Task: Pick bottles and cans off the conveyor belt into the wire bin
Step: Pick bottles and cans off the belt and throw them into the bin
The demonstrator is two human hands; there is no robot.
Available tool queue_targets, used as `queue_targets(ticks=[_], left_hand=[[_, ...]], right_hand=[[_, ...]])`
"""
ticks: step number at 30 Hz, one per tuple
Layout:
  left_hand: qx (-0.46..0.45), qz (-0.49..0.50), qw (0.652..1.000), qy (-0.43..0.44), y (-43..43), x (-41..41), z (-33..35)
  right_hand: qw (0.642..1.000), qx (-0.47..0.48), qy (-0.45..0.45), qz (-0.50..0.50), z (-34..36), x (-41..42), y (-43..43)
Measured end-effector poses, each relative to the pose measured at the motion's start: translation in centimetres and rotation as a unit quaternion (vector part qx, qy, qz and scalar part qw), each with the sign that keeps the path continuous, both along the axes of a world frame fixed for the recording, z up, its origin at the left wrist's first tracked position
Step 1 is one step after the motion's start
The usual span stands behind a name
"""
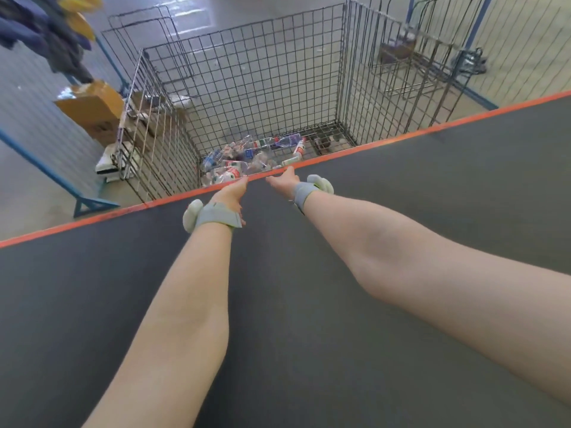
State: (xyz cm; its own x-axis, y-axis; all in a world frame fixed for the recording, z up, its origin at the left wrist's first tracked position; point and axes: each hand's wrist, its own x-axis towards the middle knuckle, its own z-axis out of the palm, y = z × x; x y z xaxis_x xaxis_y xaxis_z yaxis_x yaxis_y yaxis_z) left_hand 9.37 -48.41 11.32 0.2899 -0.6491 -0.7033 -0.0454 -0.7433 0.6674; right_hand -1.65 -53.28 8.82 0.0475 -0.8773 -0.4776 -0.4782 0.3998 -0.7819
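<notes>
Conveyor belt: dark, orange-edged. Left hand, right hand: both reached to the far edge, fingers extended, apparently holding nothing, though the fingertips were small and blurred. Wire bin: stood just beyond that edge. Bottles: lay heaped on its floor.

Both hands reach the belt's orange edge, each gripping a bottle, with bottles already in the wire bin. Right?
No: the head view shows left hand and right hand open, holding nothing. They do reach the orange edge, and bottles lie in the wire bin.
</notes>
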Motion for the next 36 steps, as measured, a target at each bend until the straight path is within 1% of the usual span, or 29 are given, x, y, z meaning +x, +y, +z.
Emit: queue_targets(ticks=[2,6,12,14,17,18,20,22,25,27,28,30,32,36], left_hand=[[0.018,0.008,1.000,0.014,1.2,0.6,-0.7],[0.015,0.016,0.999,0.032,5.9,0.4,-1.4],[0.028,0.016,0.999,0.031,14.7,-3.4,-2.1],[0.039,0.010,0.999,0.026,18.3,-5.7,-2.5],[0.065,-0.027,0.997,-0.011,22.0,-8.7,-3.0],[0.074,-0.053,0.996,-0.024,23.5,-10.0,-3.5],[0.091,-0.108,0.989,-0.048,25.9,-12.7,-4.2],[0.104,-0.136,0.984,-0.051,28.2,-16.1,-5.5],[0.108,-0.109,0.988,-0.034,29.8,-17.8,-6.5],[0.111,-0.105,0.988,-0.026,30.7,-19.8,-7.3],[0.106,-0.099,0.989,-0.024,30.8,-19.9,-7.5],[0.105,-0.091,0.990,-0.023,31.3,-21.2,-8.0],[0.108,-0.092,0.990,-0.024,31.7,-22.4,-8.8],[0.113,-0.091,0.989,-0.028,32.4,-24.7,-9.2]], right_hand=[[1.000,0.015,0.021,0.014,-0.6,0.4,1.0],[0.997,0.039,0.058,0.036,-1.1,-0.5,4.8],[0.994,0.040,0.090,0.042,-0.6,-4.4,12.4],[0.994,0.049,0.089,0.047,-0.7,-7.0,15.8],[0.990,0.068,0.112,0.052,-1.6,-9.9,19.7],[0.988,0.074,0.122,0.056,-2.3,-11.4,21.2],[0.982,0.088,0.151,0.072,-3.1,-14.5,24.1],[0.977,0.104,0.170,0.079,-4.5,-19.0,27.4],[0.960,0.141,0.209,0.123,-6.4,-23.1,31.2],[0.942,0.176,0.249,0.140,-8.0,-26.9,34.1],[0.935,0.178,0.269,0.148,-8.4,-27.8,35.0],[0.930,0.174,0.290,0.147,-9.4,-30.2,36.8],[0.930,0.148,0.311,0.130,-9.9,-32.0,37.6],[0.931,0.123,0.330,0.096,-9.6,-33.9,37.0]])
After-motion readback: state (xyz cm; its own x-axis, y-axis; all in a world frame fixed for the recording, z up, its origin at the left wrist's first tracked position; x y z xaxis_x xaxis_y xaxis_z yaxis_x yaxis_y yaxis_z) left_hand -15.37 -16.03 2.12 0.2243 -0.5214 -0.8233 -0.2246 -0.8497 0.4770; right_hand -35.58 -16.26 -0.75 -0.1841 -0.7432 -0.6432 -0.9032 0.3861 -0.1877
